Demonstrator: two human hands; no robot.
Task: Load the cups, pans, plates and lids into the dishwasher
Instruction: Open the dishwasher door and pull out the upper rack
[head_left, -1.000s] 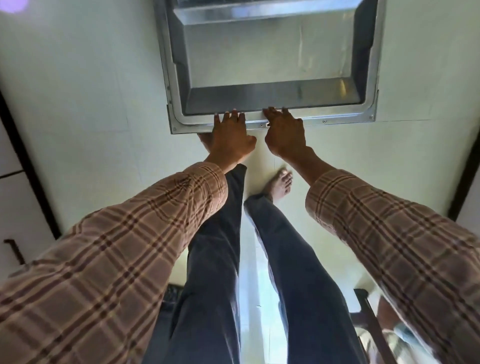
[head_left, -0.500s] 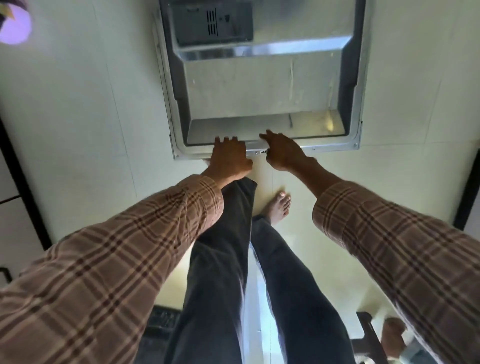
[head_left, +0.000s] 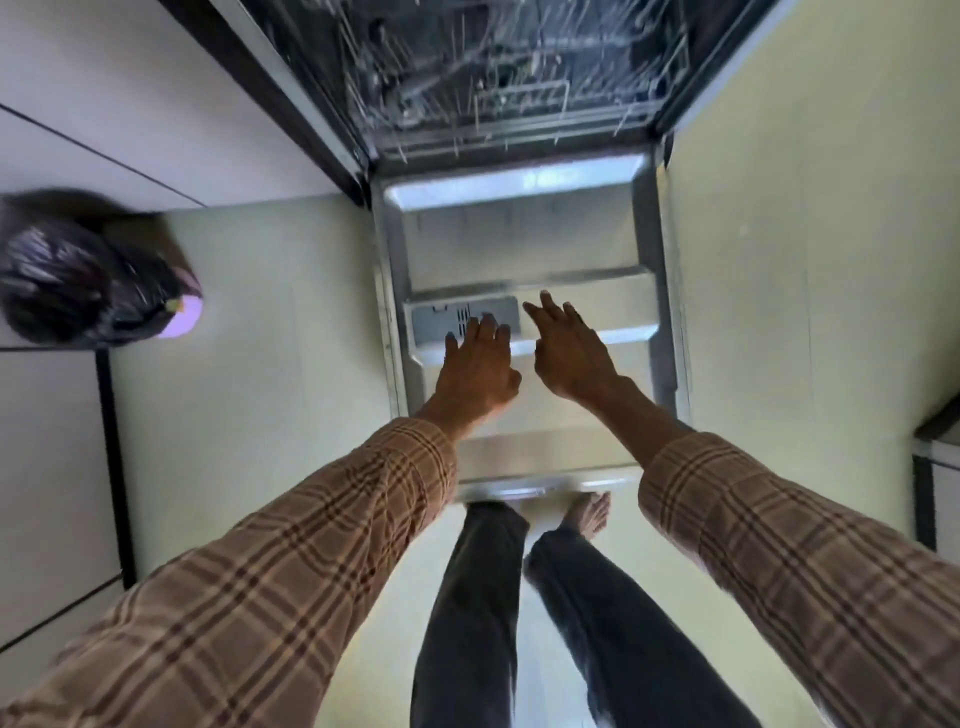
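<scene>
Reaching forward from plaid sleeves (head_left: 291, 561), both arms stretch out over the lowered dishwasher door (head_left: 524, 249), which lies flat and open above the pale floor (head_left: 270, 395). Nearest the camera, dark trousers and one bare foot (head_left: 589, 514) stand just at the door's front edge.

The left hand (head_left: 478, 371) is held palm down over the door's inner panel, its fingers straight and close together, the fingertips overlapping the grey detergent compartment (head_left: 452, 322); whether they touch it cannot be told. The right hand (head_left: 569, 353) is just beside it, also palm down, fingers straight and slightly spread, pointing toward the middle of the door. Neither hand holds anything.

Beyond the door, the dishwasher (head_left: 498, 67) cavity is open, and a blurred wire rack (head_left: 519, 98) fills it; motion blur hides what the rack holds. No cups, pans, plates or lids can be made out in view.

To the left, a dark bin bag (head_left: 67, 280) with a lilac edge sits near white cabinet fronts (head_left: 130, 119).
</scene>
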